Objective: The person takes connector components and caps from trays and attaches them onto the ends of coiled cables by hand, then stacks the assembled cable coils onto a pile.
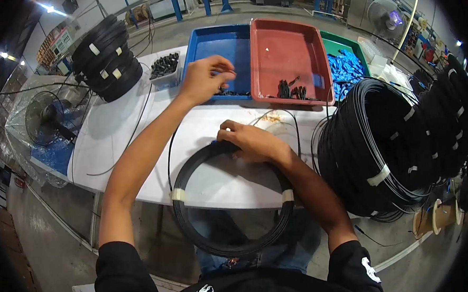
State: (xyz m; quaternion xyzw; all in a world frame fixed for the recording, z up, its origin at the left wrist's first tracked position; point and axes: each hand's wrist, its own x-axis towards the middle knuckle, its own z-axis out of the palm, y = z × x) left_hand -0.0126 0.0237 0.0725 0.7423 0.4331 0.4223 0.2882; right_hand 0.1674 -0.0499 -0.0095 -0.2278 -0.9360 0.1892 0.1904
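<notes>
A coil of black cable leans across the table's near edge and my lap, bound with pale tape on both sides. My right hand is closed on the coil's far side; its fingertips are partly hidden. A speck of blue shows on the coil beside those fingers. Above the near edge of the blue tray hovers my left hand, its fingers bent and the thumb apart from them. I see nothing between them. Small black parts lie in that tray just below the hand.
A red tray holds black parts; a green tray holds blue pieces. A clear box of black parts stands left. Stacked cable coils rise at far left and right. Loose cable ends arch over the white table.
</notes>
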